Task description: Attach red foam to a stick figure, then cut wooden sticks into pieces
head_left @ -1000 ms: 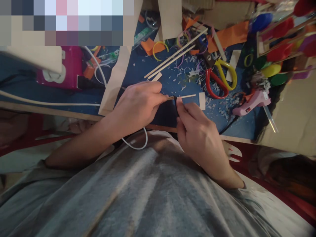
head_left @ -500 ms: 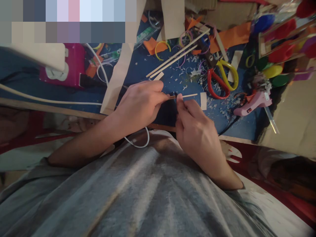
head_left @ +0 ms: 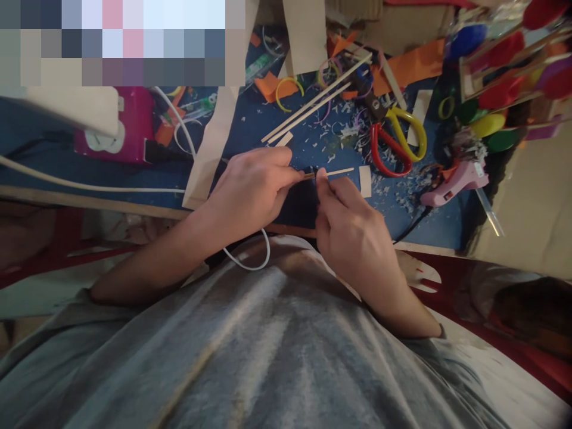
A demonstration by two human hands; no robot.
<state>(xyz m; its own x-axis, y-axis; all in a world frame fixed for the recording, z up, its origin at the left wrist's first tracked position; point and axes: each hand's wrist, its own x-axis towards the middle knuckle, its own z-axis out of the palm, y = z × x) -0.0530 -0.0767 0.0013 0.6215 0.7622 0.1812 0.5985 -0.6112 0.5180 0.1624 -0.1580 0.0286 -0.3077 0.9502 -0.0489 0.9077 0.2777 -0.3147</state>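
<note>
thin wooden stick (head_left: 340, 171) is pinched in L hand (head_left: 257, 185) fingertips & clasped under R hand (head_left: 357, 223) thumb w/ a dark bit (head_left: 314, 171) too hidden to ID, held over the blue tabletop (head_left: 250, 122) nr a pale card scrap (head_left: 365, 182), scissors (head_left: 376, 105) lying beyond

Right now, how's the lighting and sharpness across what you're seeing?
Head view: dim light overall, the blue table darkest between the left hand and right hand; head view: square blocks hide the upper-left corner; head view: the coloured ovals near the right edge look stretched and soft, while the scissors read more clearly.
</note>
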